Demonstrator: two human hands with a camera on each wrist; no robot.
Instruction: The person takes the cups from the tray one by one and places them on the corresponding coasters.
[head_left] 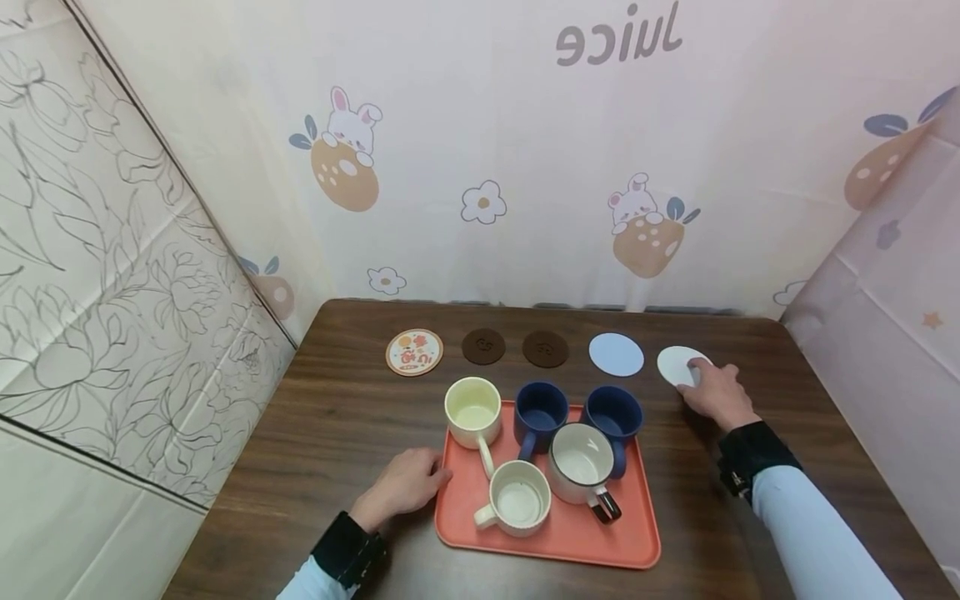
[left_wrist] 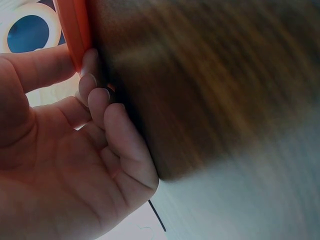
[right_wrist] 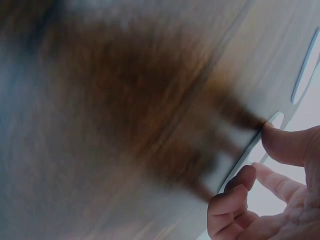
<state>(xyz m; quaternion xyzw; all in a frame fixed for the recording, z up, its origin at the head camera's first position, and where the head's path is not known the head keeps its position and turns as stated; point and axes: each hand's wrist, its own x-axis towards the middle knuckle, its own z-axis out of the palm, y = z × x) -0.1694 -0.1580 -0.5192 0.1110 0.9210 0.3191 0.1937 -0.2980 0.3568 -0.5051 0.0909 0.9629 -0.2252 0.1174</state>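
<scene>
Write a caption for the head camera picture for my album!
Left hand touches the orange tray of five mugs; right hand rests on a white coaster.

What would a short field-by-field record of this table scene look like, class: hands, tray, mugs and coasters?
Left hand: rests on the table, fingers touching the left edge of the orange tray.
Right hand: fingers on the white coaster at the row's right end.
Tray contents: five mugs: two navy, two cream, one white with a dark handle.
Coaster row, left to right: printed coaster, two dark brown, one pale blue coaster, one white.
Surface: dark wooden table.
</scene>
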